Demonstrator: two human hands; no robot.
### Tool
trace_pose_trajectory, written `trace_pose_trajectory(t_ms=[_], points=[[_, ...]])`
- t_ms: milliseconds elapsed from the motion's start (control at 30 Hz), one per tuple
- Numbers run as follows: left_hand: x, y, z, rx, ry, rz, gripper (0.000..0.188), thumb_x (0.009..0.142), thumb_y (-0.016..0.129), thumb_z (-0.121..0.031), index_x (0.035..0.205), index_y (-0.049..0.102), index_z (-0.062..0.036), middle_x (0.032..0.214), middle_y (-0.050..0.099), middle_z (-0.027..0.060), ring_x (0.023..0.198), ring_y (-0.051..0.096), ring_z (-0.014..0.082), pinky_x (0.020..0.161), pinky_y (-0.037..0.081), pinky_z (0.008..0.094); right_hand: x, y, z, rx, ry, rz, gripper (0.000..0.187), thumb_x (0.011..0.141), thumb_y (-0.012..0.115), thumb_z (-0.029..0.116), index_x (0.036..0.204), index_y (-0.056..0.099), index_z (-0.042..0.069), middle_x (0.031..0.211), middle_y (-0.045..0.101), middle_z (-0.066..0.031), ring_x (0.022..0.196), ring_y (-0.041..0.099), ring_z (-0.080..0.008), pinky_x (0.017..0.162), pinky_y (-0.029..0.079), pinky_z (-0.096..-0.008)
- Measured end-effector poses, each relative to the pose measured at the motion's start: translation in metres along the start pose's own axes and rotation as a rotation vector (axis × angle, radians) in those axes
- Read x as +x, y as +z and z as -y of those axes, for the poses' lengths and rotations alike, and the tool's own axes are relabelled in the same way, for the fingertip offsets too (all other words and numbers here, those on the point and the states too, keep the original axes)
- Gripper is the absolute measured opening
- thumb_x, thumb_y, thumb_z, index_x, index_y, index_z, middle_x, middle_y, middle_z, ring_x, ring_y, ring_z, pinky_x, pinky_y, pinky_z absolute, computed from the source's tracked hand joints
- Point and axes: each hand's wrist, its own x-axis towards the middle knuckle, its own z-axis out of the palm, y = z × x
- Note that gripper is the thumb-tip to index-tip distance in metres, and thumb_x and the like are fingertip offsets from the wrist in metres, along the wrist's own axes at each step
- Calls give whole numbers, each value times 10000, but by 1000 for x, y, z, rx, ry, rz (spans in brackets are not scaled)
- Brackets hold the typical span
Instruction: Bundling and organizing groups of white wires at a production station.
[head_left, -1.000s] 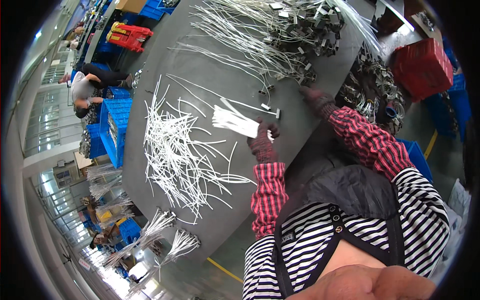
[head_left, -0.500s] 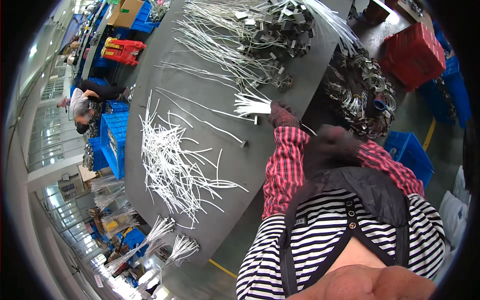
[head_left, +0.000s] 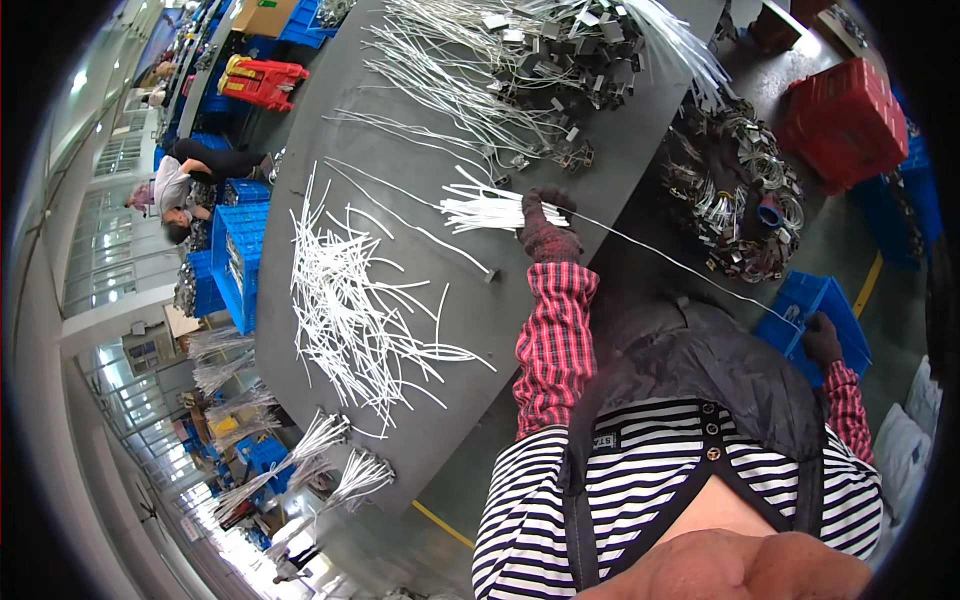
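1. Head view, hands: the left hand (head_left: 548,228) is closed around a bundle of white tubes (head_left: 485,212), raised over the counter (head_left: 488,318); the right hand (head_left: 823,342) is beside the blue crate (head_left: 790,300), well apart from the left, and its fingers are too dark and small to tell whether they grip
2. Head view, location of parts: a thin pale wire (head_left: 685,265) spans from the left hand to the right hand; a loose pile of white tubes (head_left: 350,310) lies on the counter to the left of the bundle; a single wire with a dark end piece (head_left: 490,275) lies between them; wires with boxy connectors (head_left: 590,60) are heaped at the far end
3. Head view, step in hand: judging by the stretched wire, the step appears to be drawing one wire lengthwise at the bundle
4. Head view, next move: it likely calls for firm closure of the left hand on the bundle and a steady pull by the right hand, with the wire clear of the crate rim
5. Head view, markings: a small tag (head_left: 605,440) on the striped top (head_left: 650,490) bears light lettering, not reproduced here; no writing is legible on the red box (head_left: 845,125)
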Motion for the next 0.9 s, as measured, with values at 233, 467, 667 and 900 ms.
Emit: trace_pose_trajectory(t_ms=[233,467,667,900], points=[[-11,-3,-39,87,112,-27,227,955,593,-298,999,612,-76,845,655,96,775,670,251,679,565,370,8,5,11,34,-12,6,234,746,591,22,979,582,43,775,592,-77,539,561,-183,446,445,-338],[-26,-15,-54,105,134,-39,304,964,593,-276,856,627,6,754,647,132,637,646,239,608,570,362,31,47,77,-15,-19,222,276,805,606,50,1081,603,55,888,633,-53,653,593,-160,508,473,-327],[-49,-33,-29,422,181,197,278,937,651,-255,939,647,23,810,673,111,718,673,213,705,574,329,-9,194,297,149,-787,408,560,828,704,205,1339,528,59,1101,645,-126,1065,601,-229,955,483,-350],[-42,-47,-45,380,123,38,227,881,700,-201,963,674,9,880,704,106,797,676,205,712,542,336,-91,274,467,165,-634,532,581,819,747,192,1332,506,65,1061,668,-107,933,654,-207,815,546,-377]])
